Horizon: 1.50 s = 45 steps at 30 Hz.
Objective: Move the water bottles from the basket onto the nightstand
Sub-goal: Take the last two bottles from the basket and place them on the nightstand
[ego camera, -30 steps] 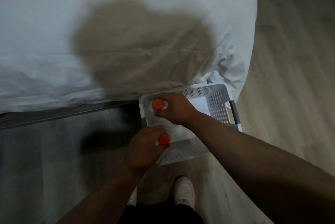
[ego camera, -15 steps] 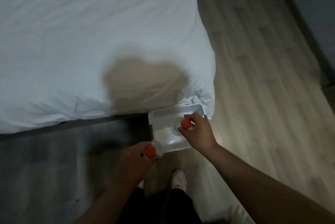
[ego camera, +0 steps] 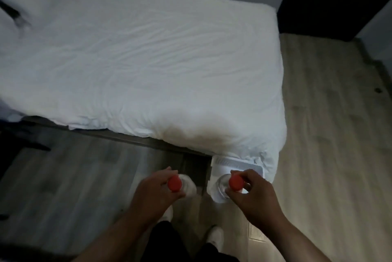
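Note:
My left hand (ego camera: 156,191) grips a clear water bottle (ego camera: 186,187) just below its red cap, held upright over the floor. My right hand (ego camera: 253,192) grips a second clear water bottle (ego camera: 219,187) with a red cap, above the white perforated basket (ego camera: 231,165). The basket sits on the floor at the corner of the bed, and my right hand and its bottle hide much of it. No nightstand can be made out in this view.
A bed with a white cover (ego camera: 148,66) fills the upper middle, with pillows (ego camera: 25,7) at far left. Wooden floor (ego camera: 331,134) runs along the right and the front. A dark shape (ego camera: 12,147) stands at the left edge. My white shoes (ego camera: 215,238) are below.
Both bottles have come up out of the basket in my hands. The view has pulled back and up, so the basket looks smaller and more of the bed and floor shows.

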Each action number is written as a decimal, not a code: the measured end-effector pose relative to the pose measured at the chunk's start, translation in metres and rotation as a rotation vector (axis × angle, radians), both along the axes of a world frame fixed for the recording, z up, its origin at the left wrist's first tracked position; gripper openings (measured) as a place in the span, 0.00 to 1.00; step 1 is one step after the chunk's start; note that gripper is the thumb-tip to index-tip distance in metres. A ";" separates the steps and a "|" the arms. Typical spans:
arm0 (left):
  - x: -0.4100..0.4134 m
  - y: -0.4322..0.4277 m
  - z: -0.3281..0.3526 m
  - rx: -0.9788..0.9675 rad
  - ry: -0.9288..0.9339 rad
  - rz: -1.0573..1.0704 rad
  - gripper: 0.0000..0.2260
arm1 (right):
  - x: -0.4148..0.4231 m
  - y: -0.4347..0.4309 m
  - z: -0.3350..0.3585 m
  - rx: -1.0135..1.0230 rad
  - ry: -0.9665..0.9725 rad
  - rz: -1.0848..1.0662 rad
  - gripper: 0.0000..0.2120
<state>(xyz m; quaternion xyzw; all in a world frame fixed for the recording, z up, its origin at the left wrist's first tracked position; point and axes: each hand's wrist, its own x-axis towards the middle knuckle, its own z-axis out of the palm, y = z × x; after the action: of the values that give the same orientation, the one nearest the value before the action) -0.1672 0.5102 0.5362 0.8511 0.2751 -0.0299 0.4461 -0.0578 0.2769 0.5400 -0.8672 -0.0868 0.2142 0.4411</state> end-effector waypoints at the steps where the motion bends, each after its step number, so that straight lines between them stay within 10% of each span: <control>1: -0.010 0.005 0.009 -0.018 -0.018 0.049 0.24 | -0.002 0.009 0.009 0.011 0.001 0.039 0.13; 23: -0.260 0.241 0.009 0.033 0.004 0.711 0.16 | -0.092 0.346 0.048 -0.191 -0.052 0.804 0.14; 45: -0.254 0.435 0.020 0.098 -0.122 1.314 0.12 | -0.082 0.714 0.045 -0.138 -0.147 1.466 0.14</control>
<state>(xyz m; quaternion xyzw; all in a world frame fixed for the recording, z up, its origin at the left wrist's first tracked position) -0.4210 0.9449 0.5558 0.5257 0.7125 0.3091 0.3472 -0.1396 0.9911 0.5847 -0.6246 -0.6594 0.4001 0.1224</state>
